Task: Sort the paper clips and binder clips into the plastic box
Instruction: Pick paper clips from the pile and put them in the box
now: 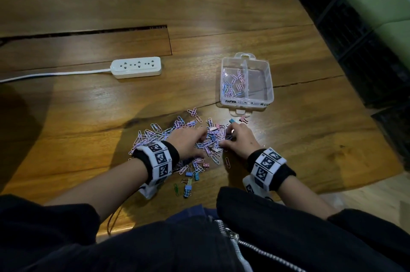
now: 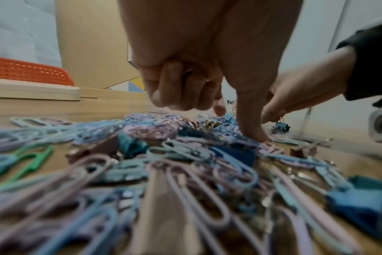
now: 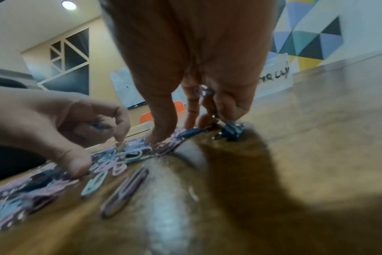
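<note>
A heap of pastel paper clips [image 1: 155, 136] mixed with small binder clips [image 1: 188, 189] lies on the wooden table. My left hand [image 1: 203, 138] rests on the heap, its thumb [image 2: 254, 132] pressing down. Its other fingers are curled, with bluish clips showing in the palm [image 3: 97, 124]. Just to its right, my right hand [image 1: 226, 138] presses its thumb [image 3: 157, 136] on the clips and holds paper clips [image 3: 202, 91] in curled fingers. A blue binder clip [image 3: 231, 131] sits under those fingertips. The clear plastic box [image 1: 269, 81] stands beyond, with paper clips [image 1: 233, 85] in its left compartment.
A white power strip [image 1: 136, 67] with its cable lies at the back left. A dark slot [image 1: 88, 32] cuts across the tabletop behind it. The table's right edge [image 1: 363, 116] runs close past the box. An orange chair [image 2: 28, 70] stands beyond the table.
</note>
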The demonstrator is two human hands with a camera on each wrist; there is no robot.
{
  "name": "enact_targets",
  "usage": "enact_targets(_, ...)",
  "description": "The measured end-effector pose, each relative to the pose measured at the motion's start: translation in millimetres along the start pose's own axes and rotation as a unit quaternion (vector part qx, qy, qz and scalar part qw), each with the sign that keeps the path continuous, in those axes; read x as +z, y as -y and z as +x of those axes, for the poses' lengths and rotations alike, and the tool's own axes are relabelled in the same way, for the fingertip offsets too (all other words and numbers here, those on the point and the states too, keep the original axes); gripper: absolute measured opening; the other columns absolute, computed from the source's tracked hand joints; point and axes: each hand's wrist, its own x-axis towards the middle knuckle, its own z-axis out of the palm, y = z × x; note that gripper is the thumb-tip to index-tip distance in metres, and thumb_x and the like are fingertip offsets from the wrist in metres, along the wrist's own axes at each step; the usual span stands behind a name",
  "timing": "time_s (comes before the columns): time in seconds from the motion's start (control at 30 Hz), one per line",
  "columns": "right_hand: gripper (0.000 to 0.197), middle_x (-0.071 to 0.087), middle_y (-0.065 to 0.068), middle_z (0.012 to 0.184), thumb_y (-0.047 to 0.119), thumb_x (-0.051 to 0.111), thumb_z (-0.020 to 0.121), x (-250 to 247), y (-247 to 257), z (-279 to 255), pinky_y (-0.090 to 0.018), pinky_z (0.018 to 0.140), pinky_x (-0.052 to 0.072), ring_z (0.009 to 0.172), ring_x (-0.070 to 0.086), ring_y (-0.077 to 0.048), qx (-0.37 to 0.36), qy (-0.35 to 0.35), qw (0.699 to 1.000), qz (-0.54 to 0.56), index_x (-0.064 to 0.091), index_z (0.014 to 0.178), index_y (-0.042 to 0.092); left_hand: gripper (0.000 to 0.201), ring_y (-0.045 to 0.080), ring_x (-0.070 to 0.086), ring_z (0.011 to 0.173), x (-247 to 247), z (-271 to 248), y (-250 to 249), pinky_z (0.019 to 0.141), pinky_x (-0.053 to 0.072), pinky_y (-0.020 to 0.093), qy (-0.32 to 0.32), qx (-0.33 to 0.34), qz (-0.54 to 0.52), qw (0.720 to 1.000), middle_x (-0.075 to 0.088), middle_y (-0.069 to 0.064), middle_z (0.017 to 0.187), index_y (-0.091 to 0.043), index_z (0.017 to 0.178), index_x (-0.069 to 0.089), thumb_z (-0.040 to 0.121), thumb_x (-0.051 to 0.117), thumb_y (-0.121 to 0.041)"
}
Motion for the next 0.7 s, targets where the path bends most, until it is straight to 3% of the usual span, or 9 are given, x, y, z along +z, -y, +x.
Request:
enact_targets(0.17, 0.033, 0.039, 0.003, 0.098, 0.018, 0.070, 0.074, 2.0, -3.5, -4.8, -0.021, 0.080, 0.031, 0.091, 0.039, -0.011, -0.046, 0.057, 0.997, -0.034, 0.055, 0.101, 0.010, 0.042, 0.017, 0.056, 0.100, 2.5, 0.5, 3.1, 0.081, 0.046, 0.028, -0.002, 0.003, 0.002, 1.000, 0.060, -0.001, 0.110, -0.020, 0.110, 0.052, 0.079, 0.060, -0.048)
enact_targets(0.3, 0.021, 0.040, 0.001, 0.096, 0.016, 0.063, 0.080, 1.9, -2.3, -2.7, -0.021, 0.080, 0.032, 0.090, 0.039, -0.012, -0.068, 0.050, 0.994, -0.064, 0.056, 0.097, 0.007, 0.032, 0.019, 0.056, 0.097, 3.8, 4.8, 0.4, 0.076, 0.041, 0.027, -0.003, 0.019, 0.031, 0.999, 0.058, 0.002, 0.108, -0.015, 0.102, 0.054, 0.087, 0.053, -0.042)
enact_targets(0.4, 0.016, 0.037, 0.001, 0.093, 0.015, 0.058, 0.084, 4.4, -2.1, -3.6, -0.023, 0.080, 0.037, 0.086, 0.040, -0.013, -0.099, 0.038, 0.990, -0.093, 0.056, 0.095, 0.003, 0.027, 0.022, 0.057, 0.097, 5.2, 7.1, -3.4, 0.078, 0.044, 0.031, 0.006, 0.032, 0.064, 0.997, 0.056, 0.005, 0.108, -0.013, 0.101, 0.054, 0.092, 0.045, -0.036)
enact_targets(0.5, 0.017, 0.035, 0.000, 0.093, 0.018, 0.053, 0.088, 6.0, -4.1, -6.0, -0.020, 0.074, 0.033, 0.084, 0.039, -0.012, -0.124, 0.026, 0.985, -0.118, 0.055, 0.093, 0.002, 0.027, 0.021, 0.055, 0.090, 3.9, 5.2, -2.8, 0.077, 0.046, 0.031, 0.013, 0.030, 0.060, 0.998, 0.053, 0.006, 0.101, -0.011, 0.099, 0.053, 0.095, 0.039, -0.033)
enact_targets(0.6, 0.022, 0.041, -0.004, 0.099, 0.024, 0.050, 0.089, 5.8, -5.9, -4.5, -0.019, 0.074, 0.031, 0.084, 0.037, -0.011, -0.130, 0.028, 0.977, -0.168, 0.053, 0.098, 0.004, 0.024, 0.018, 0.046, 0.077, -0.3, 3.5, 3.8, 0.073, 0.043, 0.031, 0.032, 0.014, -0.013, 0.999, 0.046, 0.004, 0.088, -0.011, 0.090, 0.053, 0.096, 0.037, -0.028)
enact_targets(0.7, 0.024, 0.042, -0.002, 0.100, 0.027, 0.048, 0.090, 3.8, -3.7, -1.1, -0.020, 0.076, 0.033, 0.086, 0.037, -0.010, -0.129, 0.038, 0.971, -0.199, 0.052, 0.101, 0.006, 0.027, 0.013, 0.038, 0.061, -5.2, 3.7, 13.4, 0.059, 0.036, 0.023, 0.051, -0.017, -0.197, 0.979, 0.042, -0.001, 0.071, -0.017, 0.070, 0.041, 0.097, 0.037, -0.022)
